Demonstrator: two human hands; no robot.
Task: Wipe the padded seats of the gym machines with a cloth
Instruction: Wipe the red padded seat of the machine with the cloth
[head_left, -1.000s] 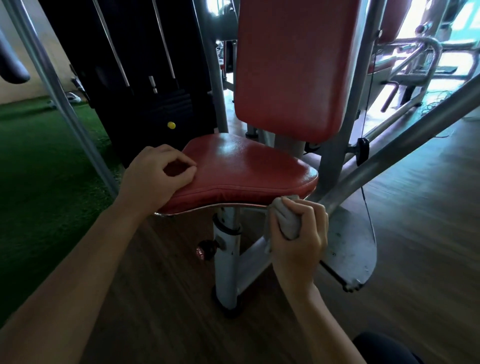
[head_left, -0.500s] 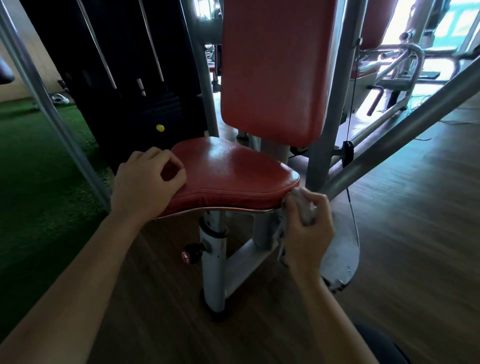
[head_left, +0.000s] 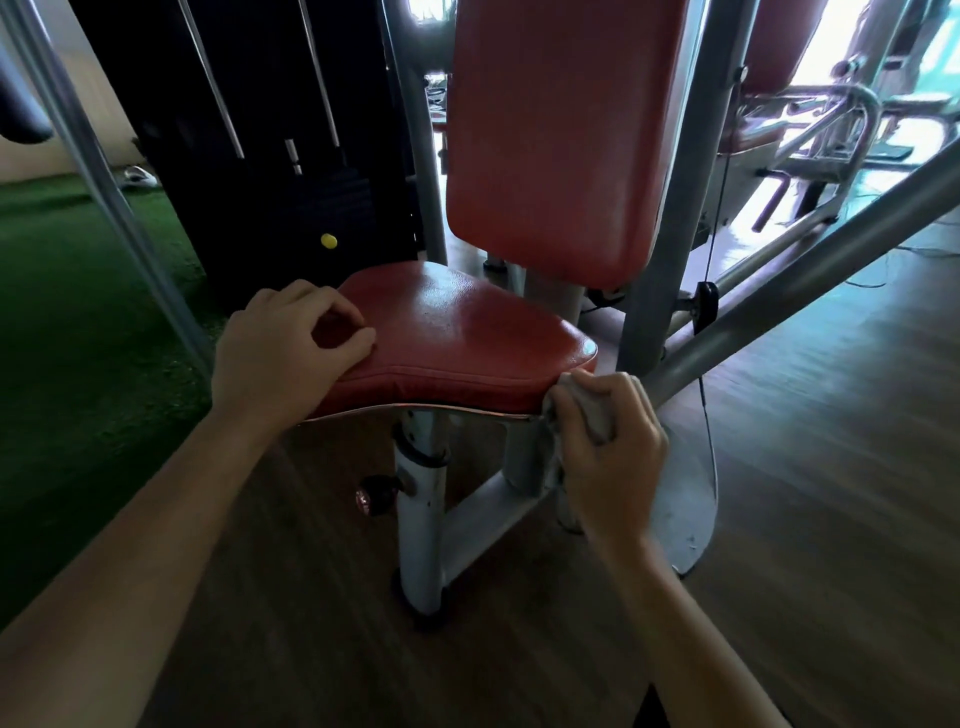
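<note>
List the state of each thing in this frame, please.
Red padded seat: level, glossy, uncovered on top.
Grey crumpled cloth: bunched, pressed against the seat's front right corner.
Right hand: fingers gripping the cloth.
Left hand: fingers curled, resting on the seat's left edge, holding nothing.
Red padded backrest: upright, untouched.

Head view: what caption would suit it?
Right hand holds a grey cloth at the front corner of the red seat; left hand rests on its other edge.
</note>
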